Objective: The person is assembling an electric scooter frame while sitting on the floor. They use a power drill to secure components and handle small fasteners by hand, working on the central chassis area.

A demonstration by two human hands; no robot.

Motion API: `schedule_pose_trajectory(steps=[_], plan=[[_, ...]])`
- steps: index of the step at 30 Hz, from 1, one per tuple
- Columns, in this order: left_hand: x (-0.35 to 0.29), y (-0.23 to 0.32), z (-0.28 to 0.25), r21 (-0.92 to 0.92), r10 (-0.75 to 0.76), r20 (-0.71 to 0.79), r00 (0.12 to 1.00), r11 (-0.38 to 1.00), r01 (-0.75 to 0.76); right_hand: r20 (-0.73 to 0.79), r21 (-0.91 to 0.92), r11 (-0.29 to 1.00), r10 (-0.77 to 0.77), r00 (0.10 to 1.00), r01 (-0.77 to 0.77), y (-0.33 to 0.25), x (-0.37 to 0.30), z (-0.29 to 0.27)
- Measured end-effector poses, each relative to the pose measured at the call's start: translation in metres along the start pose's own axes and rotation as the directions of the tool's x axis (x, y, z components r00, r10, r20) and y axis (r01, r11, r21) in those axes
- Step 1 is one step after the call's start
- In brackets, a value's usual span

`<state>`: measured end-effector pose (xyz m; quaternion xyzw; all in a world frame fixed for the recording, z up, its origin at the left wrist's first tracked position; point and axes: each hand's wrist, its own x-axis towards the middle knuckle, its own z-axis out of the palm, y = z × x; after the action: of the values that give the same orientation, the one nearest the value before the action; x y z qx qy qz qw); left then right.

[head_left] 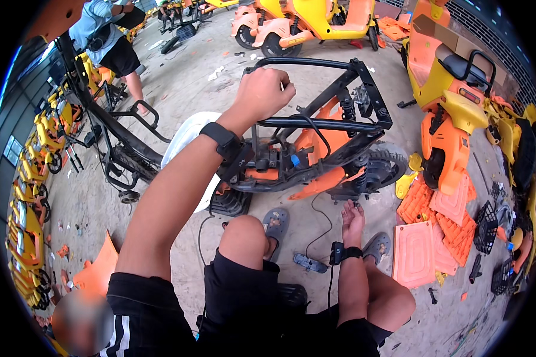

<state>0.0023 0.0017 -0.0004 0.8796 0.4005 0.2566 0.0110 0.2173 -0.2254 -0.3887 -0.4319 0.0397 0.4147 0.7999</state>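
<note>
A stripped black scooter frame [324,123] stands in front of me, with orange body panels [327,140] and a rear wheel [394,165] still on it. My left hand [265,92] is closed in a fist over the frame's upper rails; whatever lies inside the fingers is hidden. Low down by the wheel hub is my right hand [352,221], palm turned up. Its fingertips are drawn together around a small dark part too small to name. A black strap with a device circles each wrist. A white curved panel [187,134] sits behind my left forearm.
Orange panels [415,253] are piled on the floor at right. A blue-grey tool [309,263] lies between my feet. Yellow and orange scooters [333,24] stand at the back, another [449,119] at right, and rows along the left. A person [110,35] is at the upper left.
</note>
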Motion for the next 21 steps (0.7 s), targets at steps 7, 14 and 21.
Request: schedule_pose_trajectory(steps=[7,14,21], plan=[[-0.001,-0.001,-0.001,-0.002,-0.003,-0.012,1.0,1.0,0.003,-0.073,-0.39,0.89,-0.287,0.955,0.237,0.009,0.004,-0.004],[-0.001,-0.001,-0.002,-0.03,0.003,-0.028,1.0,1.0,-0.004,-0.143,-0.34,0.922,-0.246,0.959,0.186,0.016,0.039,-0.028],[0.0,0.001,-0.001,-0.041,0.026,-0.036,0.999,0.999,-0.027,-0.273,-0.233,0.97,-0.14,0.952,0.076,0.031,0.031,-0.023]])
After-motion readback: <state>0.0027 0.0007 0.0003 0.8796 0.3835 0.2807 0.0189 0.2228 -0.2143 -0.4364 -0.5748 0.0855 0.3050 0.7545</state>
